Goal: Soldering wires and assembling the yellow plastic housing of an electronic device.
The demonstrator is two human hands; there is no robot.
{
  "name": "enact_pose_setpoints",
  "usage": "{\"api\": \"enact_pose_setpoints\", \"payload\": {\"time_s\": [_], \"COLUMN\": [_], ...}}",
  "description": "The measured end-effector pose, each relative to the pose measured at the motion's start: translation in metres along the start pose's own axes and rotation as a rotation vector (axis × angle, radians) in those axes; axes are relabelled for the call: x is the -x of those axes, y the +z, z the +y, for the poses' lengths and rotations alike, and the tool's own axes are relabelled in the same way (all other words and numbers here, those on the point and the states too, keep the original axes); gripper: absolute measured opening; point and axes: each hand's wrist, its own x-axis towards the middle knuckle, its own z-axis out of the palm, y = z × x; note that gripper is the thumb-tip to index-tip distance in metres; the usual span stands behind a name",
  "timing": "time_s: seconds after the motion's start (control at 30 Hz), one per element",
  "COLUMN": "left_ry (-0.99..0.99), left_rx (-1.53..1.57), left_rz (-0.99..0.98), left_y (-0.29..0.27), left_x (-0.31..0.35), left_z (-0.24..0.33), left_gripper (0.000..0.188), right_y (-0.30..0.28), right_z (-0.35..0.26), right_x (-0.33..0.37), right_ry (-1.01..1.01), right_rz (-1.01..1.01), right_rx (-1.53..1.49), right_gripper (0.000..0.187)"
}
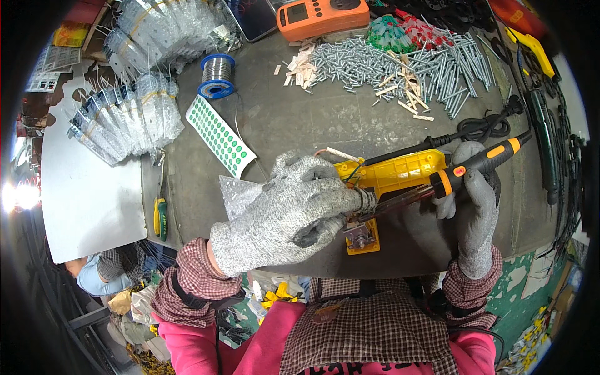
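Observation:
My right hand, in a grey glove, grips the black and orange handle of a soldering iron. The iron's shaft points left toward my left hand, which wears a speckled grey glove. Its fingers are closed near the iron's tip; what they hold is hidden. Beside these fingers lies a yellow plastic housing with thin wires at its left end. A small yellow piece carrying a metal component sits just below the fingertips. From the blue solder spool a thin wire trails down toward my left hand.
Screws are heaped at the back, beside an orange meter. A green-dotted sticker sheet lies left of centre, near bagged parts and a green-yellow screwdriver. Black cables and a yellow-handled tool are at the right.

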Motion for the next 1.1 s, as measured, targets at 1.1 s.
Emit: {"api": "enact_pose_setpoints", "payload": {"time_s": [1.1], "left_ry": [0.059], "left_rx": [-0.155], "left_rz": [-0.026], "left_y": [0.006], "left_x": [0.001], "left_z": [0.008], "left_gripper": [0.043], "right_y": [0.009], "right_z": [-0.002], "right_x": [-0.001], "right_ry": [0.005], "right_rz": [0.096], "right_rx": [0.114], "right_gripper": [0.028]}}
